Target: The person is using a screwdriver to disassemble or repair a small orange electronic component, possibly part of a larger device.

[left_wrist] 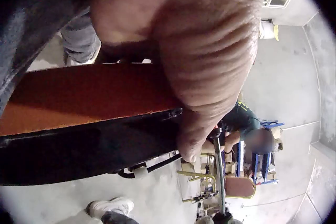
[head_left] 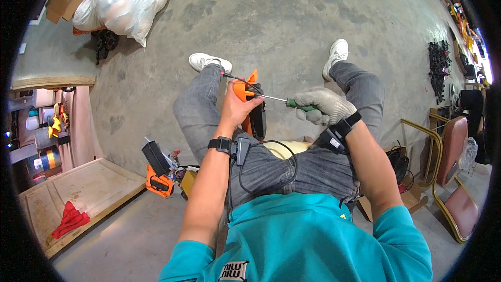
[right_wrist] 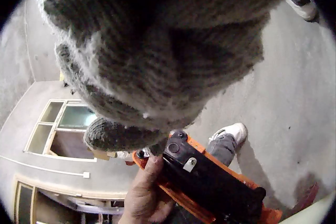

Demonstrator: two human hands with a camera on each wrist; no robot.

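Observation:
My bare left hand grips an orange-and-black plastic housing between my knees, the thumb along its near edge. In the right wrist view the housing shows a black body with an orange rim and a small light metal plate. My right hand, in a grey knit glove, holds a screwdriver by its green handle. Its metal shaft points left, the tip right by my left thumb at the housing's top end. In the right wrist view the glove hides most of the screwdriver.
Beside my left leg lies another orange-and-black part with loose wires. A low wooden platform bears a red cloth. White bags lie front left; a chair stands right. Another person is in the background.

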